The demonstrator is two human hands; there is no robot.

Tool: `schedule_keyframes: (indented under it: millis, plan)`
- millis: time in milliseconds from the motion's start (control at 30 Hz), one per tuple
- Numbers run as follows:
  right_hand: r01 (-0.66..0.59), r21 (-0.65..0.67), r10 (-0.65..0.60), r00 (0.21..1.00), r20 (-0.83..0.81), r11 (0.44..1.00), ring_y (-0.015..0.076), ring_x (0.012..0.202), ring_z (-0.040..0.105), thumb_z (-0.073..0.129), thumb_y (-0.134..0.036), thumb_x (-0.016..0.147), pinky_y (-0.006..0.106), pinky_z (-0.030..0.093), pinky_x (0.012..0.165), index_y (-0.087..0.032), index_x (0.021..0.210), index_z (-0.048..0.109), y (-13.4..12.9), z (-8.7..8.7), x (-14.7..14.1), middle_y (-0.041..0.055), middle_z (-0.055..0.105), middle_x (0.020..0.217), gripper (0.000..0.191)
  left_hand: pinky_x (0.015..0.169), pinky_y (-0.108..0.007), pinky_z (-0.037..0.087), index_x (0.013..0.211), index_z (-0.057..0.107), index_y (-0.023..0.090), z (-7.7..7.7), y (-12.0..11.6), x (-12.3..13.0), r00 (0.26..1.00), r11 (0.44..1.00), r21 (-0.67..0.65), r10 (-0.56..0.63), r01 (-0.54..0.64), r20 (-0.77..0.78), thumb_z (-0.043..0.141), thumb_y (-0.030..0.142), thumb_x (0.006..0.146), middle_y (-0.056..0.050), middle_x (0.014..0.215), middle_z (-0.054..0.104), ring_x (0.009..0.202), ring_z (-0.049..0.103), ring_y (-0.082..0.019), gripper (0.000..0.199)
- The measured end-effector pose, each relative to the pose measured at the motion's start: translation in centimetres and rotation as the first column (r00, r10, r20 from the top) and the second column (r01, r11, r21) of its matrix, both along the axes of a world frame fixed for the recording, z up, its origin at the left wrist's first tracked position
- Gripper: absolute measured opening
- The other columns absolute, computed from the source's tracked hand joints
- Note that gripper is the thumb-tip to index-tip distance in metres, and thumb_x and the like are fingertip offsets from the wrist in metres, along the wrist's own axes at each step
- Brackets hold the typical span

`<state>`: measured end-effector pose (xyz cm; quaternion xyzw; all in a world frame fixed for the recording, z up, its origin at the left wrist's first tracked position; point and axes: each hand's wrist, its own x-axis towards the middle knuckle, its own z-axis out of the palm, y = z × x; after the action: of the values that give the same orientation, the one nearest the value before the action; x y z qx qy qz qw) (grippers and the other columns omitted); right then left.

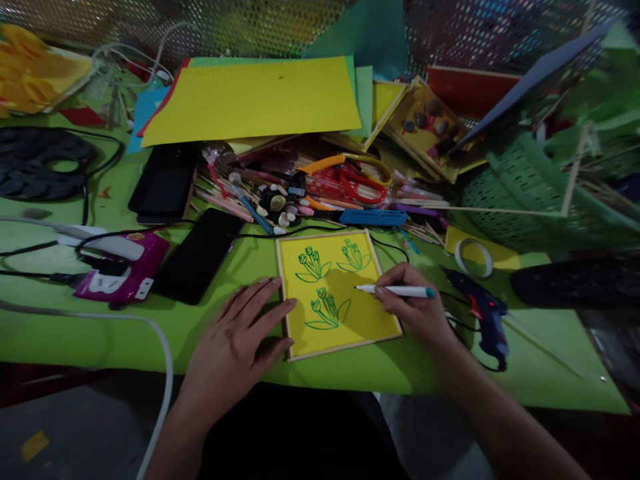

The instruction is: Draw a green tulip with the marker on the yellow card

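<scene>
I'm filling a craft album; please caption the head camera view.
Right hand holds a green-tipped marker over a yellow framed panel with three green flower drawings, left hand at its edge.

Gripping marker point(407, 291) in right hand point(417, 307), tip over yellow panel point(367, 323) near front edge of worktop point(350, 377). Resting spread left hand point(237, 340) on panel's left rim. Showing three green flower drawings point(325, 310). Also seen: glue gun point(493, 323) toward right edge, scissors point(325, 163) toward back.

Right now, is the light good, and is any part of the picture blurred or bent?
Head view: dim light, a soft shadow on the yellow board beside the right hand, green flower drawings readable; head view: outer parts soft and stretched, as at the green basket.
</scene>
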<state>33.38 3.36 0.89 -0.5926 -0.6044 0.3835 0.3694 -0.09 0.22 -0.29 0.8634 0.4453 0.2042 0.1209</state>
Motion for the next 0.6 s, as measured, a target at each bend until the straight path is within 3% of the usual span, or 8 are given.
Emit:
schedule_keyframes:
  millis: [600]
  plan:
    - [0.003, -0.017, -0.002, 0.999, 0.053, 1.000, 0.0134, 0.054, 0.048, 0.074, -0.032, 0.085, 0.026, 0.036, 0.050, -0.022, 0.082, 0.064, 0.22, 0.40, -0.22, -0.0019, 0.060, 0.066, 0.014, 0.118, -0.056, 0.046, 0.146, 0.057, 0.027, 0.05, 0.02, -0.03, 1.000, 1.000, -0.009, -0.005, 0.005, -0.014, 0.065, 0.032, 0.101, -0.011, 0.162, 0.052, 0.148, 0.050, -0.031, 0.046]
